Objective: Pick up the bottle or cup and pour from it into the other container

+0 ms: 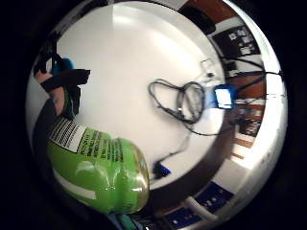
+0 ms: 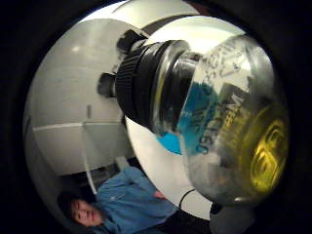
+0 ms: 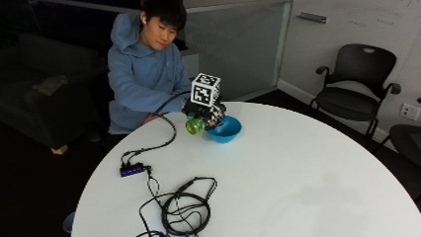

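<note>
I see my gloved right hand (image 3: 209, 112) gripping the green-labelled clear plastic bottle (image 3: 195, 125), tilted sideways beside the blue bowl (image 3: 224, 131), label text unreadable.

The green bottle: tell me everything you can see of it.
The green bottle is a clear plastic one with a bright green label wrap, a barcode panel and small print, and a black ribbed screw cap that is still on. Yellowish liquid shows near its base. The gloved right hand holds it off the white table, tipped onto its side with the base facing the outside camera. It hangs right beside the blue bowl, at its rim. Only the hand touches it, as far as shows.
</note>
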